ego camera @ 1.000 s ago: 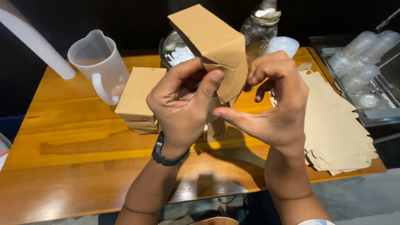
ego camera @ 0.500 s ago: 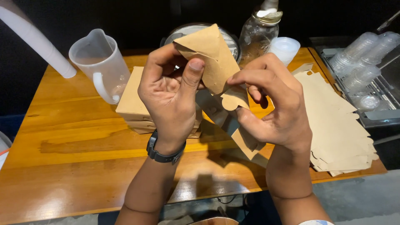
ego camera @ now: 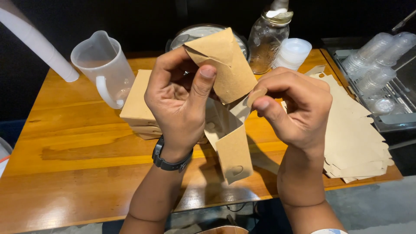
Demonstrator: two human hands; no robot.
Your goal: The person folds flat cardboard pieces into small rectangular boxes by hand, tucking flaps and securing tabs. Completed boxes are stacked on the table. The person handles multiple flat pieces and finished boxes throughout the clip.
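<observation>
The brown paper box (ego camera: pixel 225 78) is held up between 2 hands: left hand (ego camera: pixel 180 99) grips it at 9 o'clock, right hand (ego camera: pixel 294 108) pinches its flap at 3 o'clock.

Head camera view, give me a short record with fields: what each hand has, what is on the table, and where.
left hand: grips the upper part of a brown cardboard box blank, thumb pressed on its folded panel
right hand: pinches a small round tab on the blank's edge
blank state: partly folded, lower flap hanging down
table: wooden, orange-brown
behind left hand: stack of folded boxes, plastic jug
far side: glass jar
right side: pile of flat blanks
</observation>
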